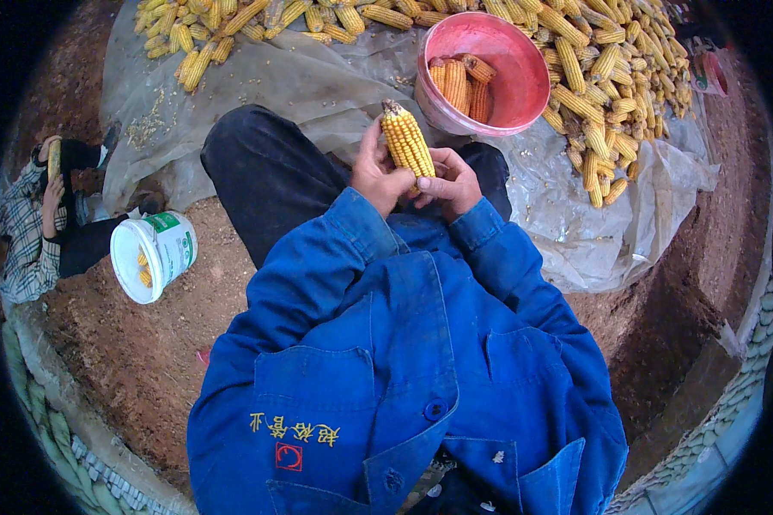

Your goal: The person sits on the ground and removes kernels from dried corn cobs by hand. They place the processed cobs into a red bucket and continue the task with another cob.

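Observation:
Both of my hands hold one yellow corn cob point(407, 141) in front of my lap, its dark, rough end tilted up and away from me. My left hand point(377, 172) grips its left side, with the thumb near the lower end. On the right side, my right hand point(452, 184) wraps the lower end, thumb across it; some of its fingers are hidden. Just beyond the hands stands a pinkish-red bucket point(522, 84) with several orange corn cobs point(456, 85) in it. The held cob is paler yellow than those.
A plastic sheet point(315, 71) bears a large heap of corn cobs point(609, 71) at the right and more cobs point(196, 61) at the upper left. A white bucket point(151, 254) with corn inside lies tilted on bare soil. Farther left, a seated person point(35, 225) holds a cob.

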`<action>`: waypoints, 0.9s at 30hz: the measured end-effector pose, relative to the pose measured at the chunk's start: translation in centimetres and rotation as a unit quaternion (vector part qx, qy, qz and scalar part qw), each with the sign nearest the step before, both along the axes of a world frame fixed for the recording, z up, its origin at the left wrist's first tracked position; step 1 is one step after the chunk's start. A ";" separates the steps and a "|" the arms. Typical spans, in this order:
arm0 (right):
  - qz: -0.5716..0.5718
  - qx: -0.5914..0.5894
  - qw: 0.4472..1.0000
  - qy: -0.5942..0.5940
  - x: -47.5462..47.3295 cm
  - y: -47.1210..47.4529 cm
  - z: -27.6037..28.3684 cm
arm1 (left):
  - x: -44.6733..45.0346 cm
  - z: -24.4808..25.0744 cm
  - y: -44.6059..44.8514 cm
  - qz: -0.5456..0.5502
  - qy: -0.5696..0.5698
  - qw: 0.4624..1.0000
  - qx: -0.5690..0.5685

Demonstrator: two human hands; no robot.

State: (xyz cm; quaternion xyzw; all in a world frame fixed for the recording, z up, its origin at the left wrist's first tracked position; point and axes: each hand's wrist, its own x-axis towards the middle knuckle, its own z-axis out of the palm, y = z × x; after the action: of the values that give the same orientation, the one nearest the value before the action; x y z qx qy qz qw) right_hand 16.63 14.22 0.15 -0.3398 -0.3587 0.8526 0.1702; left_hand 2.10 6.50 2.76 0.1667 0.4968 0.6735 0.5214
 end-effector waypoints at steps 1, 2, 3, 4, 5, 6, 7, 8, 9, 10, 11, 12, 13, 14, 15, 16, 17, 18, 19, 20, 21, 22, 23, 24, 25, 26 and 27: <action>-0.002 0.007 1.000 0.001 0.0 -0.1 0.0 | 0.3 0.0 0.0 -0.002 0.016 1.000 0.016; -0.003 0.014 1.000 0.001 0.1 -0.1 0.0 | 0.5 0.0 0.0 -0.011 0.031 0.999 0.029; -0.006 0.014 1.000 0.002 0.1 -0.2 0.0 | 0.5 0.0 0.0 -0.011 0.027 0.999 0.040; -0.008 0.015 1.000 0.002 0.2 -0.2 0.1 | 0.5 -0.1 0.0 -0.018 0.023 0.998 0.048; -0.009 0.014 1.000 0.003 0.2 -0.2 0.1 | 0.4 -0.1 0.1 -0.022 0.015 0.998 0.053; -0.004 0.014 1.000 0.001 0.3 -0.2 0.1 | 0.3 -0.2 0.0 -0.013 0.014 0.999 0.037; 0.002 0.012 1.000 0.000 0.3 -0.1 0.2 | 0.1 -0.2 -0.1 -0.002 0.009 1.000 0.018; 0.008 0.009 1.000 -0.001 0.3 -0.1 0.2 | -0.3 -0.3 0.0 0.007 0.004 1.000 0.008; 0.016 0.016 1.000 -0.010 0.3 0.0 0.2 | -0.6 -0.3 0.0 0.025 -0.010 1.000 -0.013; 0.025 0.024 0.999 -0.019 0.3 0.0 0.3 | -1.1 -0.4 0.1 0.041 -0.023 0.999 -0.023; 0.033 0.028 0.999 -0.025 0.3 -0.1 0.3 | -1.5 -0.4 0.2 0.061 -0.039 0.996 -0.044; 0.038 0.035 0.998 -0.029 0.2 -0.1 0.4 | -1.7 -0.4 0.0 0.079 -0.056 0.995 -0.038; 0.040 0.039 0.998 -0.030 0.2 -0.2 0.5 | -1.8 -0.3 0.0 0.081 -0.055 0.995 -0.032; 0.047 0.039 0.998 -0.026 0.2 -0.2 0.5 | -2.0 -0.2 0.0 0.083 -0.055 0.995 -0.032; 0.046 0.044 0.997 -0.032 0.2 -0.2 0.6 | -2.0 -0.1 0.0 0.085 -0.058 0.994 -0.038; 0.049 0.046 0.997 -0.032 0.1 -0.2 0.6 | -2.1 0.0 0.0 0.088 -0.060 0.994 -0.034; 0.049 0.045 0.997 -0.035 0.1 -0.2 0.7 | -2.2 0.2 -0.1 0.090 -0.064 0.993 -0.037; 0.051 0.047 0.997 -0.031 0.1 -0.2 0.7 | -2.2 0.3 -0.1 0.091 -0.069 0.993 -0.039; 0.051 0.046 0.997 -0.030 0.1 -0.1 0.8 | -2.2 0.4 -0.1 0.088 -0.059 0.994 -0.040; 0.050 0.042 0.998 -0.027 0.1 -0.1 0.8 | -2.3 0.5 -0.1 0.085 -0.049 0.994 -0.041; 0.050 0.046 0.997 -0.030 0.2 -0.1 0.9 | -2.3 0.5 -0.1 0.080 -0.041 0.995 -0.037; 0.050 0.047 0.997 -0.031 0.3 -0.1 1.0 | -2.3 0.4 -0.1 0.073 -0.025 0.996 -0.043; 0.049 0.046 0.997 -0.029 0.3 -0.2 1.0 | -2.3 0.3 -0.1 0.063 -0.011 0.997 -0.043; 0.045 0.053 0.997 -0.038 0.5 -0.2 1.1 | -2.2 0.1 -0.1 0.055 0.000 0.998 -0.041; 0.041 0.057 0.997 -0.045 0.5 -0.3 1.1 | -2.1 -0.1 -0.1 0.045 0.019 0.998 -0.033; 0.037 0.061 0.996 -0.051 0.5 -0.3 1.1 | -1.9 -0.4 0.0 0.039 0.035 0.998 -0.023; 0.030 0.065 0.996 -0.054 0.5 -0.4 1.1 | -1.6 -0.7 0.0 0.033 0.052 0.998 -0.015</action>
State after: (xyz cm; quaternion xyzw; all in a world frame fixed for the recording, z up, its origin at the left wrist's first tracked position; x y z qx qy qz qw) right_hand 17.16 13.83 1.27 -0.3629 -0.4318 0.8126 0.1468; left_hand 0.46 6.53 2.06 0.1775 0.5382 0.6733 0.4748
